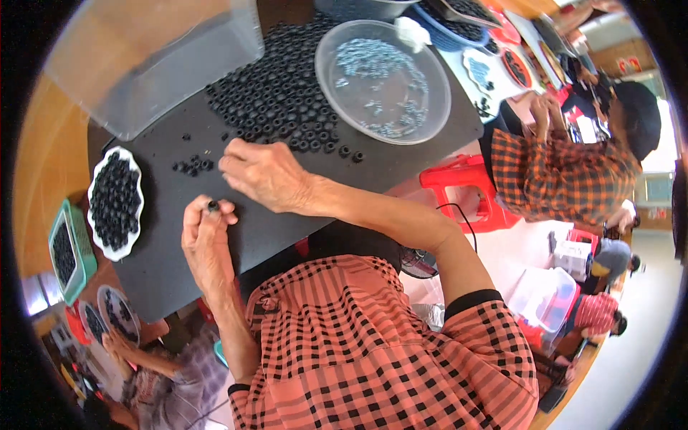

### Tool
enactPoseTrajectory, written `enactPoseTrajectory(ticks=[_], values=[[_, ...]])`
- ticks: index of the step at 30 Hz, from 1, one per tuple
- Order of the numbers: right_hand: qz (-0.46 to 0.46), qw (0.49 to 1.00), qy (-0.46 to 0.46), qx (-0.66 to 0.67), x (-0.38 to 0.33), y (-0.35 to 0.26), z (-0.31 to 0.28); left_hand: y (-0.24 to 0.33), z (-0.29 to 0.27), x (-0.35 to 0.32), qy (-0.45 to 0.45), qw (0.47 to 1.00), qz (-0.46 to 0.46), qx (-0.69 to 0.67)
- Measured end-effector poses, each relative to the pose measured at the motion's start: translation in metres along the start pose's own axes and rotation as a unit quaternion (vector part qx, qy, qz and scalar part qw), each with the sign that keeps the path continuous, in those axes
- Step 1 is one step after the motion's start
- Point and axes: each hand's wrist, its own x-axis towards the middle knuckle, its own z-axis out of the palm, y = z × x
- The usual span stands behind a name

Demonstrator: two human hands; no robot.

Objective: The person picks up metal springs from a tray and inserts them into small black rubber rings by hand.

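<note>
Head view: I work at a black worktop (287,229).
Left grip: my left hand (206,236) pinches one small black ring (213,206) at the fingertips.
Right grip: my right hand (264,172) rests fingers-down on the worktop; whether it holds anything I cannot tell.
Risk: the ring looks liable to slip from the pinch and roll off the near edge.
Edges: the ring heap (287,93) and clear bowl (382,80) lie beyond.
Room: bare worktop lies between my hands and the white dish (115,203).
</note>
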Motion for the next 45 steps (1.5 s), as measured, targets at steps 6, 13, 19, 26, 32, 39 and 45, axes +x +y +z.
enactPoseTrajectory(ticks=[6, 13, 19, 26, 32, 39, 45], values=[[-0.024, 0.991, 0.105, 0.074, -0.010, -0.019, -0.039, 0.001, 0.003, 0.003, -0.023, 1.000, -0.005, -0.005], [0.086, 0.988, 0.127, -0.034, -0.028, 0.035, -0.133, 0.002, -0.003, 0.000, -0.024, 0.999, 0.013, 0.022], [0.191, 0.953, 0.149, -0.181, -0.065, 0.119, -0.198, -0.004, -0.002, 0.006, -0.039, 0.998, 0.020, 0.048], [0.241, 0.906, 0.008, -0.348, -0.076, 0.127, -0.195, -0.002, -0.004, 0.004, -0.031, 0.996, 0.024, 0.079], [0.258, 0.898, 0.024, -0.355, -0.066, 0.129, -0.194, -0.008, -0.011, 0.011, -0.059, 0.995, 0.032, 0.075], [0.252, 0.920, 0.040, -0.297, -0.052, 0.138, -0.187, -0.008, -0.012, 0.012, -0.048, 0.994, 0.034, 0.088], [0.268, 0.951, -0.004, -0.153, -0.048, 0.130, -0.182, -0.006, -0.005, 0.008, -0.032, 0.994, 0.027, 0.103]])
